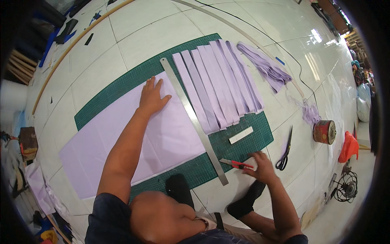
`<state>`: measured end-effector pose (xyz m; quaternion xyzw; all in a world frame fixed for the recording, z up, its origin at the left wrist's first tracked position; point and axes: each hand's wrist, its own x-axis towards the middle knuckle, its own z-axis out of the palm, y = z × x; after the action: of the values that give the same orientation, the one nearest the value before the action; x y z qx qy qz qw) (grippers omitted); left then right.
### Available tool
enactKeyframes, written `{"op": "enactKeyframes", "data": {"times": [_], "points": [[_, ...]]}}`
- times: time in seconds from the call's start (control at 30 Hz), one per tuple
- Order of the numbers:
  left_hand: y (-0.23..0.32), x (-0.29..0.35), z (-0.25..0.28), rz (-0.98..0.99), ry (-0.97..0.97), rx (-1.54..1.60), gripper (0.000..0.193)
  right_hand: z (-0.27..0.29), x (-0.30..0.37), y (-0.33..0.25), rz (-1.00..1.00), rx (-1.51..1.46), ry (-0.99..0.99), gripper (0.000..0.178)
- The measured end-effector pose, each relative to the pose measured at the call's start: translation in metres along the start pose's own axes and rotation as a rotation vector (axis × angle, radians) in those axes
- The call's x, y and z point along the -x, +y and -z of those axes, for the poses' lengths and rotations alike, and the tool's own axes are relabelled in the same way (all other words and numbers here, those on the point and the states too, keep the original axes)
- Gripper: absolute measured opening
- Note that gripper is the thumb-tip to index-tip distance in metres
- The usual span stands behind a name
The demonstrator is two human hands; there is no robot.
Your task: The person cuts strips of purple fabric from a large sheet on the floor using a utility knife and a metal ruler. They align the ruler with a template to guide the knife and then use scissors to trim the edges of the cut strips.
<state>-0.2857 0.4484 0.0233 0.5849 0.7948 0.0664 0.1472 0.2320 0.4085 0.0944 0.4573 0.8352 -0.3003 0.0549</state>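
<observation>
A folded sheet of lilac fabric (pixel 118 134) lies over the left part of a green cutting mat (pixel 207 171). My left hand (pixel 153 97) presses flat on its upper right part, fingers and thumb spread. Along the fabric's right edge runs a long steel ruler (pixel 191 116). At the mat's lower right, my right hand (pixel 263 167) curves around the rear end of a red utility knife (pixel 239 164), thumb and fingers apart with a gap between them. The knife's blade points left, toward the ruler. Several cut lilac strips (pixel 217 87) lie side by side right of the ruler.
A short white bar (pixel 241 135) rests on the mat below the strips. Black scissors (pixel 285 150), a rusty tin (pixel 324 132) and a bundle of lilac strips (pixel 266 67) lie on the tiled floor to the right. A black cord (pixel 280 44) crosses behind. My feet are near the mat's front edge.
</observation>
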Motion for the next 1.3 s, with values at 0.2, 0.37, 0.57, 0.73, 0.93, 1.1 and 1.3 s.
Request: {"op": "enactKeyframes", "data": {"times": [0.2, 0.37, 0.57, 0.73, 0.93, 1.1, 1.3], "points": [[0.012, -0.005, -0.004, -0.056, 0.037, -0.068, 0.078, -0.035, 0.003, 0.023, 0.026, 0.017, 0.005, 0.037], [0.01, -0.006, 0.0, -0.117, 0.052, -0.036, 0.074, -0.035, 0.004, 0.024, -0.271, -0.093, 0.239, 0.038], [0.002, -0.007, 0.0, -0.13, 0.007, 0.015, 0.072, -0.077, -0.014, -0.06, -0.109, -0.15, 0.171, 0.061], [0.006, -0.009, 0.004, -0.117, -0.021, 0.088, 0.074, -0.102, -0.024, -0.098, -0.049, -0.135, 0.251, 0.055], [0.004, -0.009, 0.008, -0.101, -0.04, 0.123, 0.081, -0.111, -0.023, -0.103, -0.201, -0.352, 0.169, 0.048], [0.001, -0.008, 0.011, -0.113, -0.031, 0.154, 0.082, -0.11, -0.014, -0.116, -0.173, -0.411, 0.154, 0.046], [0.004, -0.016, 0.011, -0.149, -0.063, 0.102, 0.092, -0.117, -0.018, -0.106, -0.162, -0.361, 0.115, 0.044]]}}
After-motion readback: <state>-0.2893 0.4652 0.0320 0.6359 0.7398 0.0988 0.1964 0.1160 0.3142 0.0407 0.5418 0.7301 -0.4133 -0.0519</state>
